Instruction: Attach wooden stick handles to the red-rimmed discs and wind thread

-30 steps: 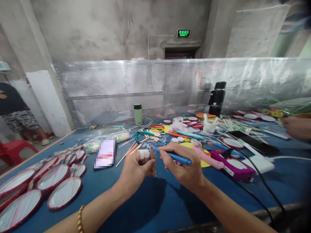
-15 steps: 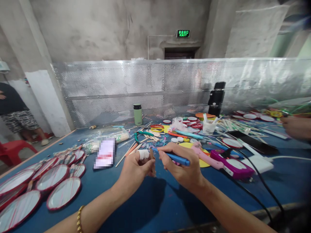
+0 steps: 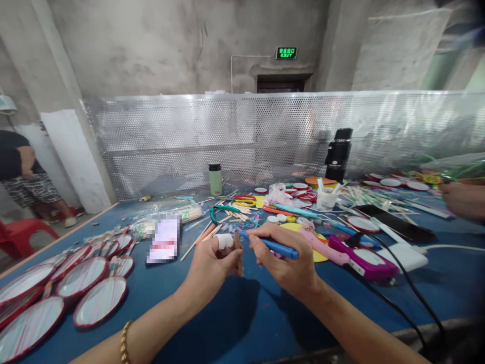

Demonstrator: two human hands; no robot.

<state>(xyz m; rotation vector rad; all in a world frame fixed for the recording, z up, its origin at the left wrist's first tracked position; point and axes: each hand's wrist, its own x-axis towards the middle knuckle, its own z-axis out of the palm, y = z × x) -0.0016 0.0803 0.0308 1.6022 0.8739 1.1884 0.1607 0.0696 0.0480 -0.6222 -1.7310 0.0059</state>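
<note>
Over the blue surface (image 3: 235, 323), the left hand (image 3: 210, 265) pinches a thin wooden stick (image 3: 239, 255) upright, its grip pressed together low on the stick, with a white wrap on one finger. The right hand (image 3: 288, 263) is closed around a blue pen-like tool (image 3: 275, 246), tip just beside the stick's top. The stick looks light, stiff and likely to snap, so holding it low and close to the worked end seems wisest.

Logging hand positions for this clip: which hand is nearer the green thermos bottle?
Left. The left hand lies almost straight below the green thermos bottle; the right hand sits further off to its right.
</note>
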